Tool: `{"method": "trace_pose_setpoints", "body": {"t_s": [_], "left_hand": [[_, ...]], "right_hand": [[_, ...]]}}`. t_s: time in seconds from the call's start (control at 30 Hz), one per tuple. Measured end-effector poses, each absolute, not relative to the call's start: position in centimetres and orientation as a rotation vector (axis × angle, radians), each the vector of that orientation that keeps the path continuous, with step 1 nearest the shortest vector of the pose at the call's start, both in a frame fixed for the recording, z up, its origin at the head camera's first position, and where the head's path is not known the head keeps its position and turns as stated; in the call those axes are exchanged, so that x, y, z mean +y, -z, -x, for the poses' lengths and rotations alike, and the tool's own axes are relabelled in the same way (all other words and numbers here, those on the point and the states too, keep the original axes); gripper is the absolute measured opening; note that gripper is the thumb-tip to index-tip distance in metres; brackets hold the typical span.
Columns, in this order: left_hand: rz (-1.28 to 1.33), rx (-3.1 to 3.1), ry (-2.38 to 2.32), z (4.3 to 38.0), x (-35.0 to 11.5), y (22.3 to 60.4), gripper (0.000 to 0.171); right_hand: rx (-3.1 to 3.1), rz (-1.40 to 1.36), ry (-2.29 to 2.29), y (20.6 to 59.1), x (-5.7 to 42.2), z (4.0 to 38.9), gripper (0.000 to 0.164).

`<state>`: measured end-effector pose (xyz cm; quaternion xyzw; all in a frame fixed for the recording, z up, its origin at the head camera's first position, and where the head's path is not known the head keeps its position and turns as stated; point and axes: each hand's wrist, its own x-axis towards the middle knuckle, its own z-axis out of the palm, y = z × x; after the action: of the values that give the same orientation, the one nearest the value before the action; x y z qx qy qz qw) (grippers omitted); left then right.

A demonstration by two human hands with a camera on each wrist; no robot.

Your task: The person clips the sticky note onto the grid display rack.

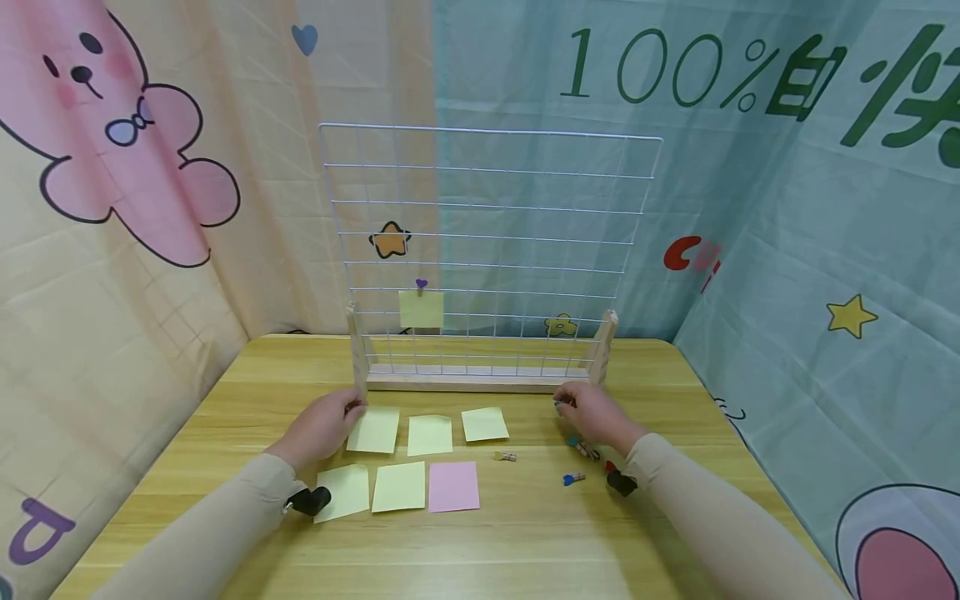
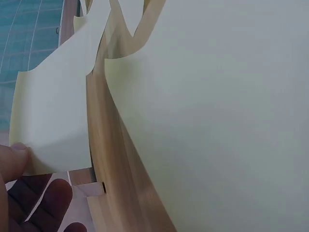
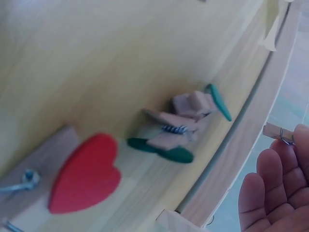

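Note:
My left hand [image 1: 321, 427] pinches the left edge of a pale yellow sticky note [image 1: 375, 431]. The left wrist view shows the thumb [image 2: 13, 162] on that note's face, other fingers behind it. Near the rack's right foot, my right hand [image 1: 596, 414] holds a small wooden clothespin [image 3: 277, 132] at its fingertips; the hand partly hides it. Behind both hands stands a white wire grid [image 1: 491, 208] on a wooden base [image 1: 465, 383]. A purple heart clip [image 1: 422, 284] fastens another yellow note [image 1: 422, 310] to the grid.
Several yellow notes [image 1: 430, 436] and a pink note [image 1: 453, 487] lie in two rows. Right of them are a pale clothespin [image 1: 506, 456], a blue one [image 1: 573, 478], teal-green ones [image 3: 171, 130] and a red heart one [image 3: 87, 176]. Printed curtains [image 1: 787, 250] surround the wooden table [image 1: 525, 550].

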<state>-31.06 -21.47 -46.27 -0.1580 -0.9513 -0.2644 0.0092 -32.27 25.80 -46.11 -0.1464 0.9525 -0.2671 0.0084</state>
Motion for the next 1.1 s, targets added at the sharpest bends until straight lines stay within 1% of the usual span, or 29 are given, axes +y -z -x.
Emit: {"method": "trace_pose_setpoints", "body": {"t_s": [0.23,0.43,0.53,0.67,0.8,1.0,1.1], "left_hand": [[0.504,-2.936,0.868,31.3,-21.2,45.9,0.015],[0.515,-2.876,0.931,31.2,-20.4,45.4,0.023],[0.487,-2.849,1.01,31.0,-19.8,45.0,0.024],[0.444,-2.793,1.125,30.9,-19.1,44.6,0.013],[0.423,-2.75,1.174,30.8,-18.4,44.3,0.013],[0.434,-2.706,1.191,30.7,-17.6,43.8,0.007],[0.44,-2.696,1.193,30.8,-17.3,43.5,0.008]], "right_hand": [[2.955,0.532,0.957,45.5,25.8,32.1,0.017],[2.927,0.48,1.019,44.9,25.5,32.0,0.018],[2.922,0.466,1.038,44.7,25.1,31.9,0.016],[2.923,0.468,1.066,44.3,24.3,31.6,0.014],[2.896,0.461,1.117,44.1,23.9,31.5,0.014],[2.882,0.469,1.16,44.1,23.7,31.3,0.013],[2.877,0.448,1.195,44.1,23.6,31.2,0.013]]}}
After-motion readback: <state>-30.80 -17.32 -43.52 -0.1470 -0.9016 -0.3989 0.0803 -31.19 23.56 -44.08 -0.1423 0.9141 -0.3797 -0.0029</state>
